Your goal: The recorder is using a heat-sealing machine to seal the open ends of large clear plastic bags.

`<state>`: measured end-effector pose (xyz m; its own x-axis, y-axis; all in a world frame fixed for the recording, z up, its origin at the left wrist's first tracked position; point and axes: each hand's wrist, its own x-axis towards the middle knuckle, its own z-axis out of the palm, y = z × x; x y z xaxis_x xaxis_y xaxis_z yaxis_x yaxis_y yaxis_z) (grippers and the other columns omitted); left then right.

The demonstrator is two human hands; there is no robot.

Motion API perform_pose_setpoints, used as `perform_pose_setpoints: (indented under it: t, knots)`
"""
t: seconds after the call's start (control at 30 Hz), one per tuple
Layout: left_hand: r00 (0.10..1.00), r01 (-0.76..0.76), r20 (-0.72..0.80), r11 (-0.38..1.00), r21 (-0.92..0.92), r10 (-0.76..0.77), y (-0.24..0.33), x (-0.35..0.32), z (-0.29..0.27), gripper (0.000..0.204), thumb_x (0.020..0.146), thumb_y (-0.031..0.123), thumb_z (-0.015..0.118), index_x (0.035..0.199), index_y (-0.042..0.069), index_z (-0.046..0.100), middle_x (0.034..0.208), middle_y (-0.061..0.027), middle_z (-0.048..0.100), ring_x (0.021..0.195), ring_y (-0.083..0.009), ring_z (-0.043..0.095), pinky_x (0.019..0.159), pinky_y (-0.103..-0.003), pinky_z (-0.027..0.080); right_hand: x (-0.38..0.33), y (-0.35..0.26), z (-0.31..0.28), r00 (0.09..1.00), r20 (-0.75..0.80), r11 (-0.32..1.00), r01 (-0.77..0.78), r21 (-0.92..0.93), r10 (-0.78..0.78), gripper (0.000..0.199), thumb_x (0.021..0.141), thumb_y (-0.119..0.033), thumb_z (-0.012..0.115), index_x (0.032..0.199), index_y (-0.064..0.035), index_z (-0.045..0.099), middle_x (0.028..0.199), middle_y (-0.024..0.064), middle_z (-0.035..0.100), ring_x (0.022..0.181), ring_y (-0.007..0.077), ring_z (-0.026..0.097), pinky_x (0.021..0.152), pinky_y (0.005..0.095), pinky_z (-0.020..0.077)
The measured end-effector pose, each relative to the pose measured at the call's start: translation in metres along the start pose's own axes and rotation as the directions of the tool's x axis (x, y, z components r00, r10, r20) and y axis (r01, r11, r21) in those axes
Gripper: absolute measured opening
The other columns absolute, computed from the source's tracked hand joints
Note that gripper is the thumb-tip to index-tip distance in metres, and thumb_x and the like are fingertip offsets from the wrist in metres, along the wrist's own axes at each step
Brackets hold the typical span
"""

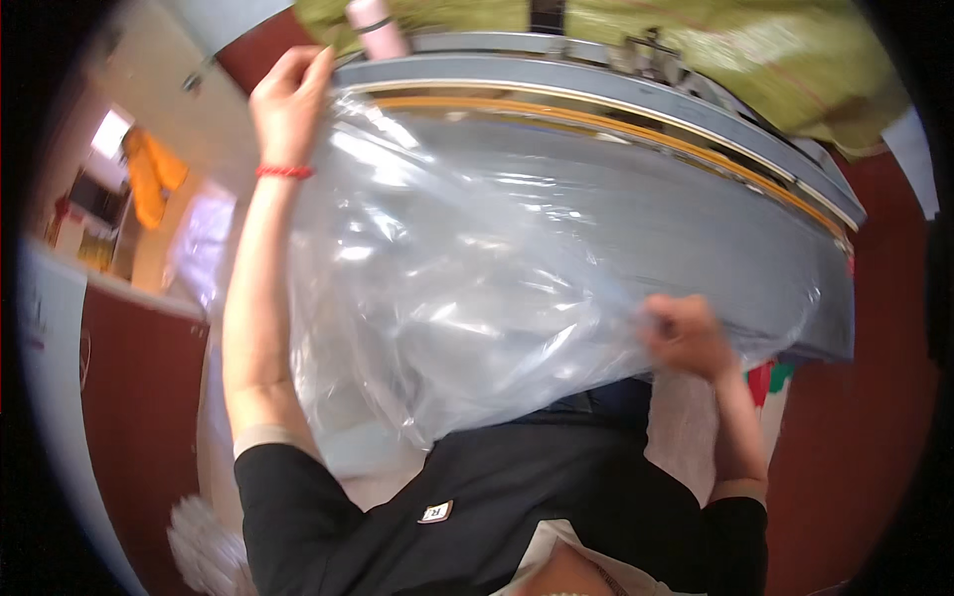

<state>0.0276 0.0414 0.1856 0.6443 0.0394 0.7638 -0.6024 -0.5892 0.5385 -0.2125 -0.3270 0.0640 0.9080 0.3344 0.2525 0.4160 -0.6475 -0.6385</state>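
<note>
A large sheet of clear plastic film (467,268), creased and shiny, spreads before me over a grey worktop (696,238). At the far left, my left hand (291,104) is closed, its fingers pinched on the film's upper corner beside the end of a long grey metal bar (517,74). My right hand (688,336), slightly blurred, grips the film's edge nearer my body on the right. Between the two hands the edge runs in a taut diagonal. The film's near part hangs in loose folds toward my waist.
An orange strip (596,121) runs along the metal bar at the worktop's far side. Behind it are a pink cylinder (378,30) and yellow-green woven sacking (735,60). More clear plastic (204,541) lies at lower left. An orange cloth-like item (149,179) is farther left.
</note>
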Motion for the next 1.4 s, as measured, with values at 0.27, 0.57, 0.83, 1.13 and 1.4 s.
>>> perform_pose_setpoints:
  t: [0.27, 0.57, 0.83, 1.13, 1.4]
  knots:
    - [0.510, 0.305, 0.858, 0.921, -0.243, 0.058, 0.019, -0.081, 0.079, 0.021, 0.078, 0.021, 0.059, 0.084, 0.001, 0.058, 0.073, 0.0028, 0.053, 0.068, -0.0054, 0.048, 0.060, -0.021, 0.040, -0.217, 0.088, -0.202, 0.339, -0.864, 0.719, -0.694, 0.037, 0.372, 0.015, 0.076, -0.006, 0.054, 0.087, 0.0002, 0.062, 0.077, 0.0049, 0.061, 0.072, 0.0092, 0.054, 0.068, 0.0231, 0.0425]
    - [0.703, 0.557, 0.640, 0.800, -0.224, -0.310, -0.040, -0.111, 0.147, 0.018, 0.082, 0.017, 0.059, 0.067, 0.009, 0.052, 0.059, 0.0081, 0.041, 0.051, -0.0005, 0.030, 0.044, -0.017, 0.021, -0.230, 0.166, -0.229, -0.068, -0.986, 0.890, -0.425, 0.168, 0.153, 0.029, 0.073, -0.001, 0.060, 0.102, -0.0008, 0.054, 0.087, 0.0052, 0.059, 0.075, 0.0104, 0.055, 0.067, 0.0219, 0.0446]
    - [0.716, 0.607, 0.519, 0.783, -0.133, -0.467, -0.108, -0.122, 0.125, 0.021, 0.084, 0.019, 0.057, 0.066, 0.012, 0.050, 0.056, 0.0095, 0.036, 0.049, -0.0009, 0.028, 0.044, -0.018, 0.020, -0.192, 0.258, -0.187, 0.103, -0.917, 0.857, -0.408, 0.314, 0.385, 0.049, 0.065, 0.001, 0.066, 0.110, -0.0033, 0.047, 0.087, 0.0083, 0.059, 0.064, 0.0119, 0.055, 0.061, 0.0246, 0.0465]
    - [0.729, 0.640, 0.477, 0.735, -0.223, -0.491, -0.113, -0.125, 0.111, 0.018, 0.085, 0.018, 0.055, 0.069, 0.013, 0.048, 0.059, 0.0090, 0.037, 0.051, -0.0010, 0.028, 0.046, -0.017, 0.021, -0.204, 0.207, -0.182, 0.359, -0.770, 0.644, -0.760, 0.087, 0.527, 0.050, 0.059, 0.001, 0.067, 0.105, -0.0049, 0.050, 0.089, 0.0116, 0.060, 0.081, 0.0211, 0.058, 0.072, 0.0300, 0.0464]
    - [0.745, 0.658, 0.430, 0.664, -0.355, -0.509, -0.125, -0.126, 0.110, 0.016, 0.086, 0.017, 0.054, 0.071, 0.013, 0.048, 0.063, 0.0086, 0.039, 0.055, -0.0004, 0.030, 0.048, -0.016, 0.022, -0.166, 0.213, -0.210, 0.236, -0.759, 0.418, -0.907, 0.053, 0.607, 0.032, 0.064, -0.024, 0.071, 0.088, -0.0050, 0.062, 0.081, 0.0090, 0.062, 0.077, 0.0227, 0.059, 0.071, 0.0315, 0.0459]
